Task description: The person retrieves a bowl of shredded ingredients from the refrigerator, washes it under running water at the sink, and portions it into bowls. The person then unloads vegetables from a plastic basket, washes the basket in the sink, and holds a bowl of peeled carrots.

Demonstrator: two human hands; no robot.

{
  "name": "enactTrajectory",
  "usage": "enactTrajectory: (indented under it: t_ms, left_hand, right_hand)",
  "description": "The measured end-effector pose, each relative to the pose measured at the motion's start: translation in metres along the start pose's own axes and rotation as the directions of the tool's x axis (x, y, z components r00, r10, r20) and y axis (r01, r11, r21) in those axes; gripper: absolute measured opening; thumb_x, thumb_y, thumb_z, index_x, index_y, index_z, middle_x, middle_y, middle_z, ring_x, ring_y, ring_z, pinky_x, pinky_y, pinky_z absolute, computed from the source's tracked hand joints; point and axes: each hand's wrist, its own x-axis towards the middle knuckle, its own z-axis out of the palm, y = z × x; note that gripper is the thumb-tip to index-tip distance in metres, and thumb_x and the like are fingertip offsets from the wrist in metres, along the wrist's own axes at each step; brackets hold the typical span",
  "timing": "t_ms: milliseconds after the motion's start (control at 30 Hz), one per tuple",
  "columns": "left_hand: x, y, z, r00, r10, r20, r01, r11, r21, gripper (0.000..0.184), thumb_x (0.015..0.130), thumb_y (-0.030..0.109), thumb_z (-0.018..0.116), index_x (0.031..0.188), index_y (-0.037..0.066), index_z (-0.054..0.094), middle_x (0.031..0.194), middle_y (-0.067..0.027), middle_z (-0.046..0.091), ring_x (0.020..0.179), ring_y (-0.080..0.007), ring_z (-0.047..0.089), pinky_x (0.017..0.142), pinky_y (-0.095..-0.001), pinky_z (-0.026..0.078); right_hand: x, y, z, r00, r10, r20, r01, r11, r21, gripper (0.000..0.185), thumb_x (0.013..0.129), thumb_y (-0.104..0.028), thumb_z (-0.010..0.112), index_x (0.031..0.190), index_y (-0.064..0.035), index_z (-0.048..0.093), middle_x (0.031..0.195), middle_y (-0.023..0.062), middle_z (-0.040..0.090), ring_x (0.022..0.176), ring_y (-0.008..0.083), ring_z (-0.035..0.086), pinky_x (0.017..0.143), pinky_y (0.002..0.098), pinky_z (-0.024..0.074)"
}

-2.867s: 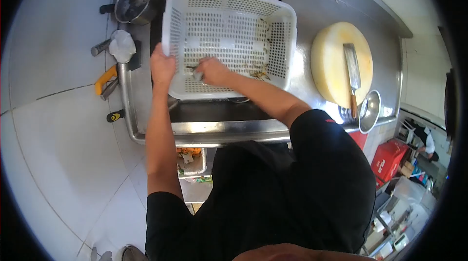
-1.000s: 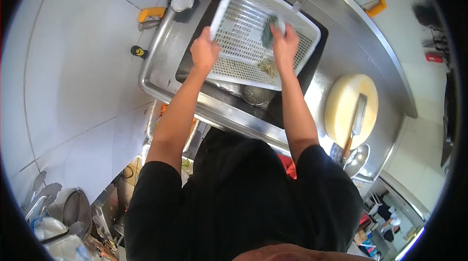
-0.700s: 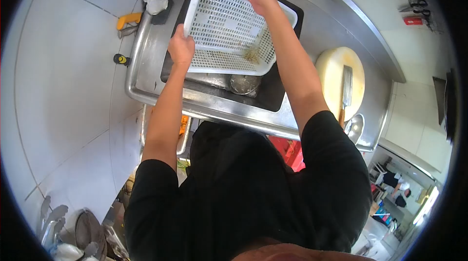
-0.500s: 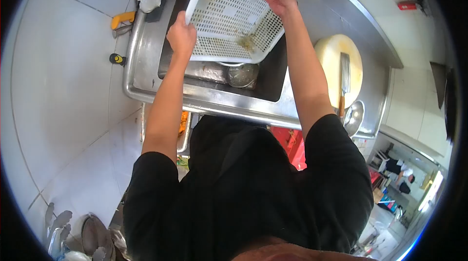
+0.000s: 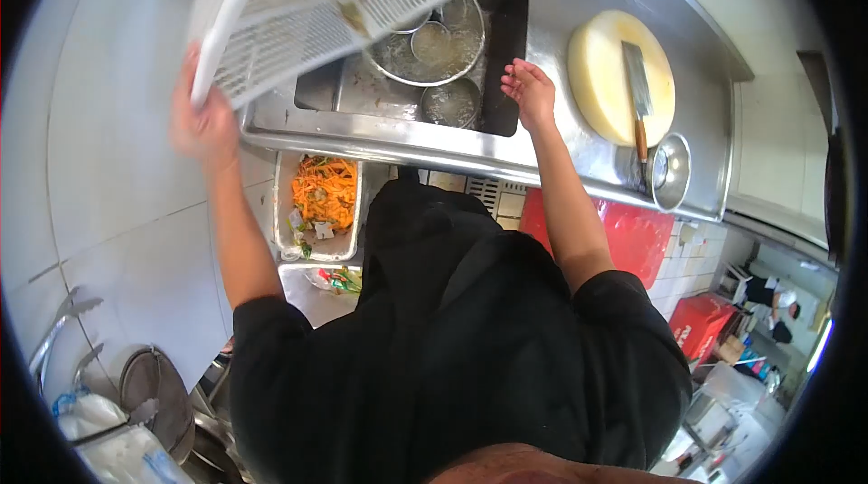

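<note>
A white perforated basket is tilted up at the upper left, with wet brown-green scraps stuck to its inside. My left hand, blurred, grips its lower rim. My right hand hangs over the right side of the sink, fingers a little curled and apart, holding nothing. Below and beside the basket, a large round bowl of water with smaller metal bowls in it sits in the sink. Another round bowl lies nearer the sink's front edge.
A thick round chopping board with a cleaver on it is at the right, beside a metal bowl. Below the counter are a tray of orange shreds and a red board. A person is far right.
The basket has swung left and tilted up in my left hand, uncovering the bowls in the sink. My right hand has left the basket's side and come down toward the front.
</note>
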Motion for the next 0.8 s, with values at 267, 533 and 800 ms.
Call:
enactTrajectory:
  t_ms: [267,533,800]
  left_hand:
    - [-0.059,0.035,-0.075,0.896,0.37,0.247,-0.34,0.927,-0.158,0.035,0.071,-0.012,0.058,0.103,-0.003,0.069,0.103,-0.016,0.07,0.102,-0.0305,0.067,0.093,-0.0405,0.051]
    - [0.018,0.087,-0.07,0.891,0.453,-0.027,-0.453,0.884,-0.113,0.035,0.072,-0.011,0.06,0.103,-0.001,0.07,0.103,-0.017,0.07,0.102,-0.0322,0.067,0.093,-0.0394,0.051]
    - [-0.076,0.082,-0.042,0.86,0.389,0.331,-0.34,0.92,-0.197,0.04,0.071,-0.01,0.058,0.107,0.004,0.07,0.106,-0.0145,0.069,0.103,-0.0287,0.067,0.092,-0.0374,0.051]
  right_hand:
    - [-0.099,0.047,-0.084,0.997,0.08,-0.017,-0.08,0.996,-0.032,0.022,0.094,-0.012,0.055,0.112,-0.0007,0.06,0.095,0.0094,0.065,0.077,0.0164,0.063,0.068,0.0295,0.0529]
    - [-0.174,0.049,-0.171,0.983,0.071,-0.17,-0.053,0.993,0.11,0.022,0.093,-0.011,0.056,0.113,-0.0007,0.059,0.093,0.0087,0.064,0.077,0.0164,0.062,0.066,0.0291,0.0532]
    - [-0.201,0.051,-0.208,0.969,0.089,-0.229,-0.056,0.988,0.145,0.024,0.091,-0.013,0.061,0.112,-0.0016,0.059,0.092,0.0077,0.064,0.077,0.0162,0.063,0.066,0.0281,0.0533]
